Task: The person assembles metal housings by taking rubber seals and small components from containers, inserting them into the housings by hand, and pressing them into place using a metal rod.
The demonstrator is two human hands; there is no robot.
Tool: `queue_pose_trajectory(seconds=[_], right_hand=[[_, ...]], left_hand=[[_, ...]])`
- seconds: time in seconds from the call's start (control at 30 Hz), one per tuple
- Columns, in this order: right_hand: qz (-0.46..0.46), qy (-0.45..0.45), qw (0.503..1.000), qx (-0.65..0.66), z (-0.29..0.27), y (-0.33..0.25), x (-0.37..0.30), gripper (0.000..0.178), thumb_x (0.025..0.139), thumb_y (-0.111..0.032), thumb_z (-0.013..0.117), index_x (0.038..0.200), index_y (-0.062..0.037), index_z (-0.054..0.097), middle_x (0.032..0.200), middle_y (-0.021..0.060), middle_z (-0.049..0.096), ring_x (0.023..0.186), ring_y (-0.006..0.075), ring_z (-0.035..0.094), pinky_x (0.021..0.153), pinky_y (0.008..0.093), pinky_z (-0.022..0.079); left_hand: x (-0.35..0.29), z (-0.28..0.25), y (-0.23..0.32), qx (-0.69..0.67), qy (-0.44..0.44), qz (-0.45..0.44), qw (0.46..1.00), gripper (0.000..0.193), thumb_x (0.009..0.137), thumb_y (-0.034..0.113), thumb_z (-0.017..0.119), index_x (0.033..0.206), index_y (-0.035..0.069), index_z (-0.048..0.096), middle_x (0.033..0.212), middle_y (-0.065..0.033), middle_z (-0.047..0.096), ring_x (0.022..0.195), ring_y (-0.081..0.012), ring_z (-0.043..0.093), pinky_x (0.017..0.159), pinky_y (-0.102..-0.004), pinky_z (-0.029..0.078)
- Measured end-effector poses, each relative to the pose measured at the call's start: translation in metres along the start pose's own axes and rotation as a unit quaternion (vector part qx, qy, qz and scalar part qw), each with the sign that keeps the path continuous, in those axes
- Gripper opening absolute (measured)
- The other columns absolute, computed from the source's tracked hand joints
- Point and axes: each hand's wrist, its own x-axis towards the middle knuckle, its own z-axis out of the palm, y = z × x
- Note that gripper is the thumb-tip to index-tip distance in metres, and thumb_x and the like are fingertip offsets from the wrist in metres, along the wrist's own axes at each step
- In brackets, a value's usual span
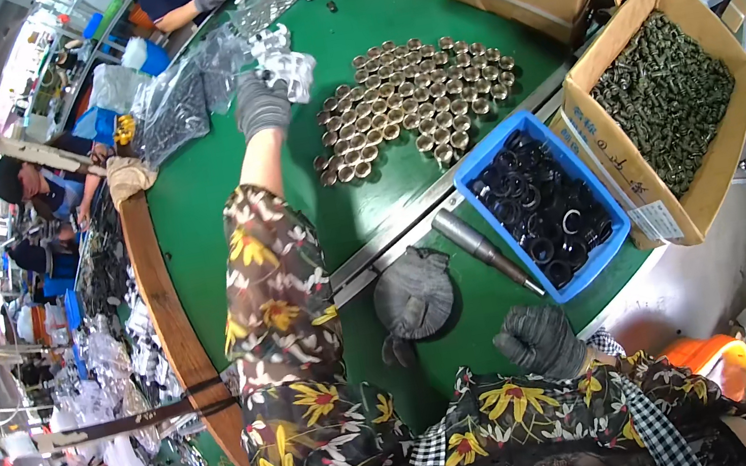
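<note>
My left hand point(260, 103) reaches far across the green table point(214, 181), fingers closed on a clear bag point(289, 66) of small parts; crinkly, slippery, probably heavy, so I'd grip its neck. My right hand point(540, 339) rests fisted, empty.

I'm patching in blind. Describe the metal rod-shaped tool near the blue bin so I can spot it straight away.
Start at the green worktable and find the blue bin of black rings near the person's right hand. The metal tool lies just left of that bin, slanting toward the hand. It is the only long grey cylinder there, thick at the top and tapering to a thin tip.
</note>
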Motion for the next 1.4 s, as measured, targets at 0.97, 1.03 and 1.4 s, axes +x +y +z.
queue_pose_trajectory(seconds=[0.97,1.03,1.4], right_hand=[[-0.139,0.046,0.987,0.065,0.006,-0.067,0.048,0.032,0.093,-0.026,0.060,0.116,-0.0046,0.057,0.104,0.0101,0.064,0.099,0.0208,0.061,0.090,0.0323,0.048],[-0.080,-0.083,0.993,-0.003,-0.024,-0.059,0.060,0.029,0.093,-0.029,0.058,0.109,-0.0055,0.062,0.095,0.0131,0.064,0.092,0.0261,0.063,0.082,0.0354,0.050],[-0.087,-0.178,0.807,-0.557,-0.131,0.006,0.114,0.022,0.077,-0.002,0.063,0.096,-0.0095,0.071,0.103,0.0138,0.060,0.087,0.0297,0.065,0.073,0.0391,0.054]], left_hand=[[-0.410,-0.135,0.170,-0.760,-0.232,-0.340,0.503,0.053,0.084,0.033,0.069,0.129,0.017,0.046,0.122,-0.0100,0.057,0.109,-0.0284,0.060,0.088,-0.0464,0.055],[-0.419,-0.137,0.161,-0.760,-0.209,-0.325,0.522,0.053,0.083,0.031,0.070,0.129,0.017,0.046,0.123,-0.0109,0.056,0.111,-0.0291,0.059,0.086,-0.0481,0.056],[-0.420,-0.147,0.153,-0.659,-0.165,-0.380,0.627,0.051,0.088,0.027,0.064,0.131,0.008,0.042,0.113,-0.0198,0.058,0.091,-0.0370,0.064,0.074,-0.0441,0.059]])
